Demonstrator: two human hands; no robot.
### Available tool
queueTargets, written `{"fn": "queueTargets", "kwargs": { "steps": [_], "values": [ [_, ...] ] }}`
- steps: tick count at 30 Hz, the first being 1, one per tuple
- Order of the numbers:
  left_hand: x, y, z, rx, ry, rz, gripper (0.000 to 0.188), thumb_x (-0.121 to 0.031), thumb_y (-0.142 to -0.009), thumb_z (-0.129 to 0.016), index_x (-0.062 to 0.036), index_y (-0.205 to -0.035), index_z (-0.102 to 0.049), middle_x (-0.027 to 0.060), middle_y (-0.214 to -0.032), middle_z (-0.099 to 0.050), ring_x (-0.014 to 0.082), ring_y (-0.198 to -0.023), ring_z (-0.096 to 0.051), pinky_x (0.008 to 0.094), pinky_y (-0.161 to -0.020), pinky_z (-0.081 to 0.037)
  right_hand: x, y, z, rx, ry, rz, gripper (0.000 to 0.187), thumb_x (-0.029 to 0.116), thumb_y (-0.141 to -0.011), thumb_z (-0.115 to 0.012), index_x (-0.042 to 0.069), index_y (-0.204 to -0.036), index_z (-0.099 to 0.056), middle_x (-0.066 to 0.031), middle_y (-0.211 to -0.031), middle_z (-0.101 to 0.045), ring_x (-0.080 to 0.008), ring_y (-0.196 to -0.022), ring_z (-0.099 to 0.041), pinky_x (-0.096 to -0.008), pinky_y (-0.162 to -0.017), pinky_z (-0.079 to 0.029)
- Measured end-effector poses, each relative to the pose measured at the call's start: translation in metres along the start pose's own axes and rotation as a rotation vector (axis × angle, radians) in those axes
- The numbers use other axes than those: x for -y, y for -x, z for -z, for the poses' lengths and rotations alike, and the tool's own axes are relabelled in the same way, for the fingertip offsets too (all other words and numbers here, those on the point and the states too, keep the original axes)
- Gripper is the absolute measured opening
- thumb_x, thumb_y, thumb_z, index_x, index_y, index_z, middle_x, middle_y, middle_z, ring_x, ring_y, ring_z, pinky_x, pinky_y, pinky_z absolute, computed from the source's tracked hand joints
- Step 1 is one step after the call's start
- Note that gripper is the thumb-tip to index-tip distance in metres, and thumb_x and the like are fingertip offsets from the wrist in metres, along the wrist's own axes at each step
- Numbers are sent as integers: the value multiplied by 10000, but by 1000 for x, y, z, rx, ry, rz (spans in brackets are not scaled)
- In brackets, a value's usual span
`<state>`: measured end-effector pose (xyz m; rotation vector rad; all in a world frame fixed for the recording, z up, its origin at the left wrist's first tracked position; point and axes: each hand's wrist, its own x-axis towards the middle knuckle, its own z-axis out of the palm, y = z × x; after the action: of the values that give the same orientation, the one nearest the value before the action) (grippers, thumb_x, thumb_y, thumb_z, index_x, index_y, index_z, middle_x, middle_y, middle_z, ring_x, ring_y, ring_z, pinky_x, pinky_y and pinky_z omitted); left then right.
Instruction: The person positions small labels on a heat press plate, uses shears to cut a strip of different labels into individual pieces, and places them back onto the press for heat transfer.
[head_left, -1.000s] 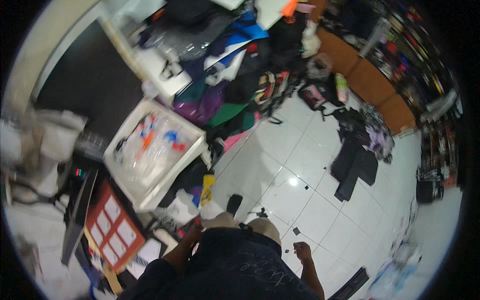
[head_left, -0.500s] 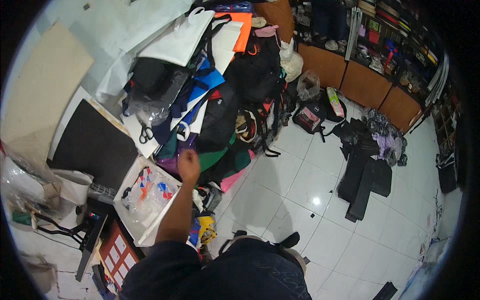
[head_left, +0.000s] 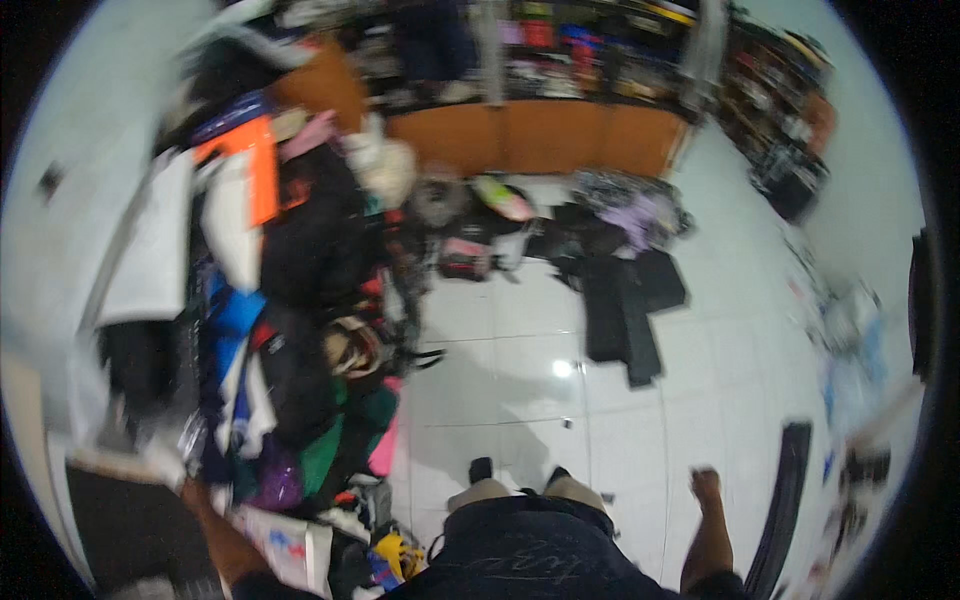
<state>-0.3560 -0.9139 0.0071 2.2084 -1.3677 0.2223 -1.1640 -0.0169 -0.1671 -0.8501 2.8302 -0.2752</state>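
Note:
My left hand (head_left: 168, 462) reaches to the near left edge of a tall pile of bags and fabric. It touches or lies beside something pale, and blur hides its fingers. A dark board (head_left: 120, 525) is just below it, and a white tray (head_left: 318, 560) with plastic-wrapped pieces lies beside my left forearm. Purple cloth (head_left: 278, 482) and green fabric (head_left: 322, 455) stick out of the pile to its right. My right hand (head_left: 706, 486) hangs above the white tiles with its fingers curled in, and nothing shows in it. A long black strip (head_left: 782, 500) lies to its right.
Black flat pieces (head_left: 618, 310) lie on the tiled floor ahead. Backpacks (head_left: 465, 255) and a lilac bundle (head_left: 632, 225) sit before brown cabinets (head_left: 545, 138). Plastic bags (head_left: 850, 320) gather along the right wall. A yellow-and-blue item (head_left: 398, 558) is close to my left leg.
The view has swung to the right, so the pile now appears further left. My left hand has moved from beside the purple cloth to the pile's left edge. My right hand has come into view.

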Motion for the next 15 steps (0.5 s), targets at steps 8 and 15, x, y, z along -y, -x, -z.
{"fn": "queueTargets", "kwargs": {
  "steps": [8,15],
  "values": [
    [-135,128,-12,-129,122,-410,234,-232,-801,-585,-32,-910,-636,136,-853,-642,272,-783,-629,384,-648,-497,181,25,7,387,-552,-685,405,361,-811,-682,-25,-927,-641,-121,-765,-674,-180,-611,-634,-316,-535,-510],
    [-274,314,17,143,336,-701,215,-233,-831,-562,-50,-927,-623,101,-834,-627,225,-759,-611,337,-625,-488,133,41,-45,527,-643,-778,368,357,-812,-692,7,-920,-656,-94,-708,-653,-170,-570,-611,-294,-467,-481]
  ]
}}
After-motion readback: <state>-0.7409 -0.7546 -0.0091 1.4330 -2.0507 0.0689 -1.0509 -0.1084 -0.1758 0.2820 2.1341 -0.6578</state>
